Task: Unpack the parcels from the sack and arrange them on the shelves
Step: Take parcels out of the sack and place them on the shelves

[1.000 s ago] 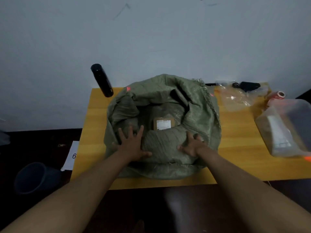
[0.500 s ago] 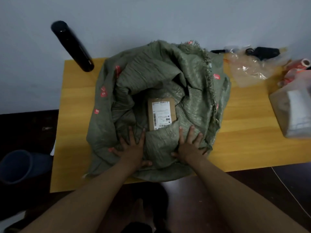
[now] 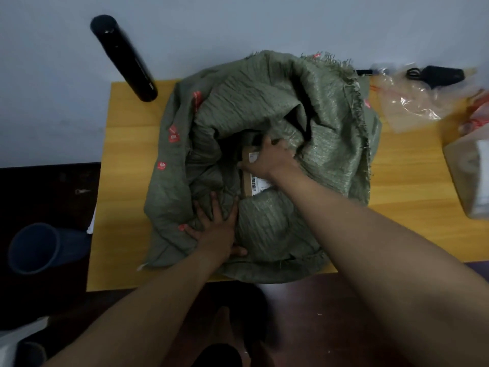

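Note:
A green woven sack (image 3: 264, 107) lies open on the wooden table (image 3: 127, 186). Inside its mouth sits a small brown cardboard parcel (image 3: 248, 185) with a white barcode label. My right hand (image 3: 270, 160) reaches into the sack and covers the parcel's upper part, thumb on its left edge and fingers over its far side. My left hand (image 3: 218, 229) lies flat with spread fingers on the sack's near fold, pressing it down. Other contents of the sack are hidden.
A black cylindrical bottle (image 3: 124, 58) stands at the table's back left. Clear plastic bags (image 3: 412, 102) and a black object (image 3: 444, 75) lie at the back right, a tan bag (image 3: 468, 170) at the right edge. A dark bin (image 3: 37, 250) stands on the floor, left.
My right hand left the sack's near fold and reached forward into the opening onto the parcel. My left hand stays pressed on the fold. The camera moved closer.

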